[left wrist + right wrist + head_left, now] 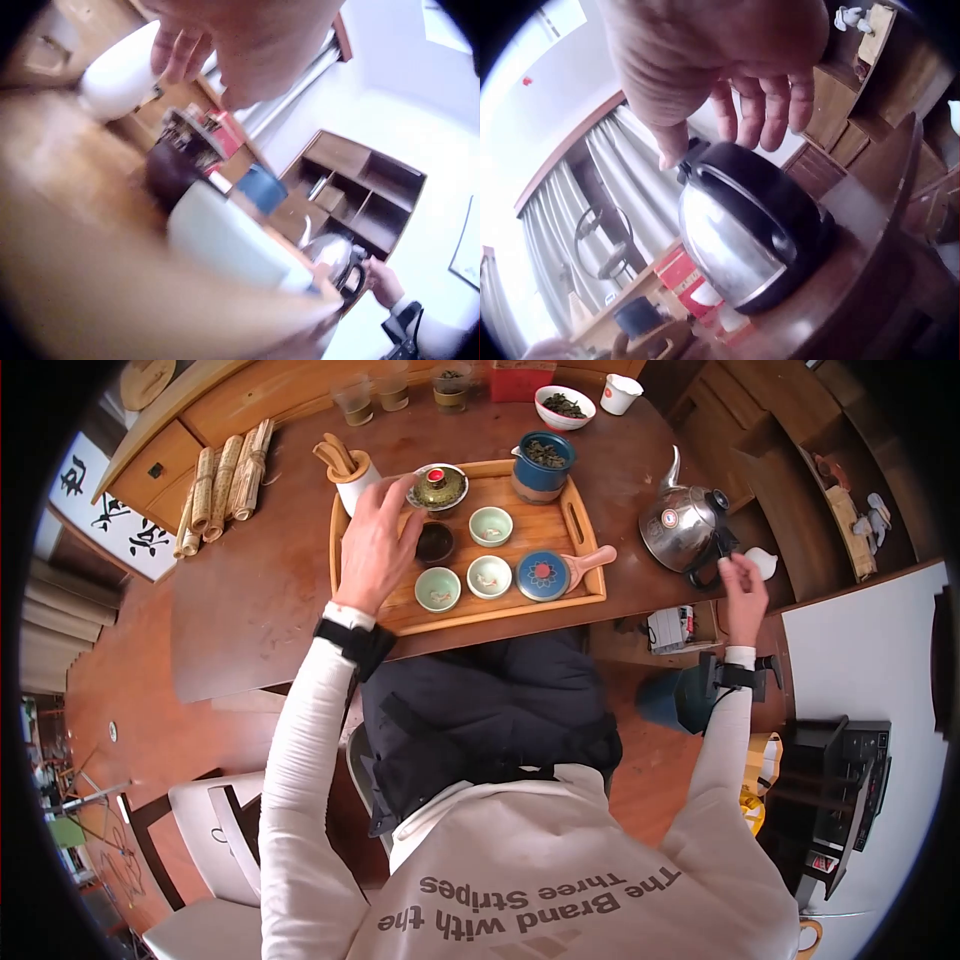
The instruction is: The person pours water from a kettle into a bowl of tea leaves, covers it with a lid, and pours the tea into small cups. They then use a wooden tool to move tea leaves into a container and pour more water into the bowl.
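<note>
From my end I'm looking at a black-lidded, rounded silver steel kettle [662,542], which is standing upright on the dark brown wooden table [260,600] at the upper right of the head view. Its long axis is running from the slim curved spout [671,472], pointing toward the top of the frame, down to the black plastic handle [724,540] at its lower right. That handle side is facing my right hand [745,595], clearly the nearer one, which is reaching in from the lower right. In the right wrist view its thumb is lying close by the kettle's black top, while the fingers are hanging loosely apart from it, not wrapping the handle; I can't tell whether the skin is touching.

My left hand [375,550] is hovering well apart from the right, over the left side of the light wooden tray [535,525], its fingers spreading and gripping nothing I can see. Its fingertips are pointing just beside the olive-green lidded cup with a red knob [446,487], above a small dark round bowl [436,544].
</note>
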Motion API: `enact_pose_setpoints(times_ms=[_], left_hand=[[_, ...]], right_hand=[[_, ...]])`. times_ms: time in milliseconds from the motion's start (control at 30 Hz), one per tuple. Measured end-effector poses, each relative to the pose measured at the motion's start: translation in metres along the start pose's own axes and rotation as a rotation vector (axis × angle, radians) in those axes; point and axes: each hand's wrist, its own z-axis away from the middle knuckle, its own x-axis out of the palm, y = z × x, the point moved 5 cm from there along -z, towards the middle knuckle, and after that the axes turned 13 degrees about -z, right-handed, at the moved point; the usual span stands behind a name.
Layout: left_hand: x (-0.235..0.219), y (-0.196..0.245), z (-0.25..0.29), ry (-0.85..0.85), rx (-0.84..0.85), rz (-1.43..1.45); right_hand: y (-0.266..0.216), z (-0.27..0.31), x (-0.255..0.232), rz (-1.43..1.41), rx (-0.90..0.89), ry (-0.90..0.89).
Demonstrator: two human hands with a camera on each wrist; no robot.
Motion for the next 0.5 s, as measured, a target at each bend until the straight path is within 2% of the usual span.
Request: enact_pose_setpoints(times_ms=[67, 133, 200, 233, 267, 333, 367, 400, 433, 467, 500], left_hand=[[0.009, 0.005, -0.016, -0.012, 0.067, 0.009], [0.019, 0.010, -0.029, -0.094, 0.144, -0.040], [0.024, 0.010, -0.032, -0.156, 0.109, -0.030], [0.025, 0.008, -0.033, -0.143, 0.105, -0.049], [0.026, 0.006, -0.034, -0.129, 0.100, -0.068], [0.031, 0.001, -0.034, -0.125, 0.112, -0.066], [0.033, -0.001, -0.031, -0.124, 0.130, -0.062], [0.037, -0.005, -0.030, -0.130, 0.133, -0.057], [0.040, -0.008, -0.030, -0.143, 0.135, -0.036], [0.043, -0.008, -0.032, -0.152, 0.139, -0.014], [0.042, -0.006, -0.033, -0.123, 0.130, -0.023]], right_hand=[[0.013, 0.013, 0.011, 0.071, 0.155, -0.085], [0.026, 0.015, 0.015, -0.017, 0.141, -0.062], [0.013, 0.017, 0.008, -0.053, 0.087, 0.109], [0.004, 0.016, 0.003, -0.073, -0.019, 0.171], [-0.010, 0.015, 0.008, -0.077, -0.021, 0.167], [-0.065, 0.026, 0.032, -0.058, -0.247, 0.177], [-0.078, 0.029, 0.053, -0.003, -0.209, 0.053], [-0.110, 0.041, 0.082, 0.024, -0.335, -0.145], [-0.128, 0.052, 0.113, 0.048, -0.366, -0.370], [-0.140, 0.063, 0.139, 0.052, -0.370, -0.564], [-0.138, 0.073, 0.162, 0.081, -0.460, -0.681]])
